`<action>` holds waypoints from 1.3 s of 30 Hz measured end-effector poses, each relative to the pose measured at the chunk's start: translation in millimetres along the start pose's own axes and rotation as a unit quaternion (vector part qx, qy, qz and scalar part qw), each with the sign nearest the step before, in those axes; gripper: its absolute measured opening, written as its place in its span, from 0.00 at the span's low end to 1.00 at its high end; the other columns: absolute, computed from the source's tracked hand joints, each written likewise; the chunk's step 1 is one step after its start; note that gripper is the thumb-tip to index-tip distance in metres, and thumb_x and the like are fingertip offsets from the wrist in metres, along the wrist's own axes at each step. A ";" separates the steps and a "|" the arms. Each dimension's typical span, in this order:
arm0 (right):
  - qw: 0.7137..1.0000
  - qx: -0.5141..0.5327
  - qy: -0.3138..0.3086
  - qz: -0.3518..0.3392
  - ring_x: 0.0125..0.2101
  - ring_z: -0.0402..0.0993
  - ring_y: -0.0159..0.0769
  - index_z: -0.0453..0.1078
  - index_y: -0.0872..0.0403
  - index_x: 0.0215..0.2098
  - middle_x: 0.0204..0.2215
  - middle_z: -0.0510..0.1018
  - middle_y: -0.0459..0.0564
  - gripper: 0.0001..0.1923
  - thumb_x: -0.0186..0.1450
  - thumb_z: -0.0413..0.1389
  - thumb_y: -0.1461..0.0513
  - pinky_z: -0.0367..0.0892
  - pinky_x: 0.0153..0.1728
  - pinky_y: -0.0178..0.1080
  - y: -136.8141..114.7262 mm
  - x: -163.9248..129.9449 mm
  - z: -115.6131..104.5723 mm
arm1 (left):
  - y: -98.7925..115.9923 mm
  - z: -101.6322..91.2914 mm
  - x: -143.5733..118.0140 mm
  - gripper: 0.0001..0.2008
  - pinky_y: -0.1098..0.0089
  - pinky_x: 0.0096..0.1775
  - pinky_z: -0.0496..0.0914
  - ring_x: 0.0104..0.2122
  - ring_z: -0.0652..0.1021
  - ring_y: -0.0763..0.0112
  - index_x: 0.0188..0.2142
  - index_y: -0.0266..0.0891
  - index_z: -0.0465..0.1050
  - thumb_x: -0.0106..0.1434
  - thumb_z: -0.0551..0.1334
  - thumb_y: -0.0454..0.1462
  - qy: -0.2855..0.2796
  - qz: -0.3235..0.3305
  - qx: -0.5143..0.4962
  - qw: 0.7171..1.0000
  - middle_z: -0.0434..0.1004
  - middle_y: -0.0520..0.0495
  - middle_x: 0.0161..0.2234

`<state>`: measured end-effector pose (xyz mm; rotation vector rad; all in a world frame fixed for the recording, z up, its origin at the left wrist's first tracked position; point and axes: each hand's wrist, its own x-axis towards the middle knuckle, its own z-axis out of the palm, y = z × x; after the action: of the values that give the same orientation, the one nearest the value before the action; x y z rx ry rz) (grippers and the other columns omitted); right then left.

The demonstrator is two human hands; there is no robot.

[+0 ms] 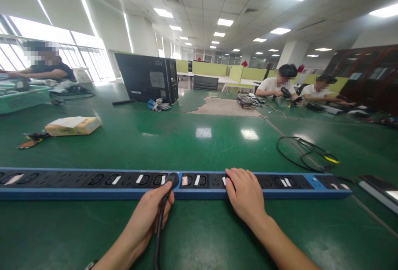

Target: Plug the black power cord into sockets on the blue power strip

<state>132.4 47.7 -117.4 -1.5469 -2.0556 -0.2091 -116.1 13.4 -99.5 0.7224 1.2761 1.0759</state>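
Note:
A long blue power strip (203,194) with black sockets and several white stickers lies across the green table in front of me. My left hand (154,206) is closed around a black plug (173,179), which is at a socket near the strip's middle; I cannot tell how far in it sits. From the plug a thick black cable (158,237) hangs down toward me, past my fingers. Farther right, my right hand (245,193) grips the strip from above, its fingers bent together over the sockets and covering part of them.
Beyond the strip lie a tissue pack (73,125), a black computer case (147,78), gloves (159,104) and a green basket (25,98). A coiled black cable (306,152) is at the right, near a dark flat device (379,191). Other people sit around the table's far sides.

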 end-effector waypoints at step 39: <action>0.960 0.241 -0.038 -0.139 0.59 0.63 0.36 0.63 0.50 0.60 0.58 0.68 0.52 0.21 0.69 0.46 0.60 0.61 0.58 0.46 -5.1 -1.4 -16.5 | -21.7 103.6 -2.3 0.28 0.78 0.11 0.47 0.07 0.57 0.82 0.22 0.40 0.60 0.51 0.60 0.62 -0.135 -0.019 -0.034 0.990 0.57 0.59 0.09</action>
<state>133.4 37.7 -103.4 -0.9849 -2.1699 0.2398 -10.3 16.9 -98.5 0.7615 1.0130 0.9505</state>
